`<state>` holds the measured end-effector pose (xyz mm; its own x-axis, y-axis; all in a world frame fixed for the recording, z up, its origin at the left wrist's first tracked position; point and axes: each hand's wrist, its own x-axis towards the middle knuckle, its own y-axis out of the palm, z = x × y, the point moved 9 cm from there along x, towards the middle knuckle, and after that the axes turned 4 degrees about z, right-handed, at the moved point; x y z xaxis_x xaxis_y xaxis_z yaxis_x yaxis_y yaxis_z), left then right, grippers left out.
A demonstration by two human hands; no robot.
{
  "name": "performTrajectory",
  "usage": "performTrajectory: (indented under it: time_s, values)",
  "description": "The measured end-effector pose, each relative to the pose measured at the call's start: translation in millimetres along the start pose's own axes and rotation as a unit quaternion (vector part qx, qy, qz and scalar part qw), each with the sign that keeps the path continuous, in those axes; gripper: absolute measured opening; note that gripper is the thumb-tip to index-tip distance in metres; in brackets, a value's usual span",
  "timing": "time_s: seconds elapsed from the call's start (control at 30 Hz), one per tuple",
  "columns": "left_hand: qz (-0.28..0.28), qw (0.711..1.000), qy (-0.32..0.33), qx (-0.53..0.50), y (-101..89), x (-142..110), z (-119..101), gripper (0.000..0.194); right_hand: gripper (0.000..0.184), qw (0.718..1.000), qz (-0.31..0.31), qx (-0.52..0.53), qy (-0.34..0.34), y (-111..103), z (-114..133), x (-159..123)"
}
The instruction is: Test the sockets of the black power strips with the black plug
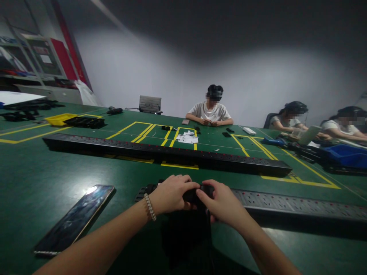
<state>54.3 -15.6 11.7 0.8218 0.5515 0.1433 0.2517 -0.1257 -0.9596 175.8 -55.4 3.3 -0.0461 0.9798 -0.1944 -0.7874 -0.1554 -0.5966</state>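
My left hand (172, 193), with a beaded bracelet on its wrist, is closed around a small black part (190, 196). From the other side my right hand (223, 199) pinches the same dark part, thumb and fingers meeting my left hand's fingertips. Its exact kind is mostly covered by the fingers. A thin black cable (208, 233) hangs down below my hands. Just beyond and to the right lies a long black power strip (286, 204) with rows of sockets and red marks. Black ridged pieces (142, 193) show beside my left hand.
Across the green table (129, 173) lies a second long power strip (166, 151). A phone (76, 219) rests at left. Farther off are a yellow tray (60, 119), crumpled papers (187, 137) and a blue bin (346, 156). A person (210, 110) sits opposite; two others sit at right.
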Motion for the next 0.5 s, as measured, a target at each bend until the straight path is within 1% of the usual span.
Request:
performTrajectory:
  time_s: [0.07,0.13,0.2,0.33,0.43,0.5]
  values:
    - [0.003,1.000,-0.001,0.002,0.7,0.3,0.2,0.057,0.057,0.992,0.063,0.103,0.038,20.1,-6.9,0.5]
    - [0.007,1.000,-0.003,0.003,1.4,0.4,0.7,0.056,0.060,0.972,0.104,0.203,0.053,36.3,-7.7,-0.9]
    - [0.009,1.000,-0.002,0.004,1.8,0.2,1.1,0.055,0.054,0.949,0.095,0.297,0.053,42.9,-5.8,-1.8]
    - [0.009,1.000,0.001,0.003,2.7,-0.2,1.6,0.051,0.045,0.895,0.034,0.444,0.021,42.9,-0.5,-2.6]
    - [0.005,1.000,0.003,0.002,3.3,-0.2,1.6,0.055,0.040,0.858,0.016,0.513,0.006,43.2,0.8,-3.2]
    - [0.003,1.000,0.001,0.003,3.5,-0.1,1.7,0.058,0.041,0.848,0.012,0.529,0.000,44.1,0.7,-3.1]
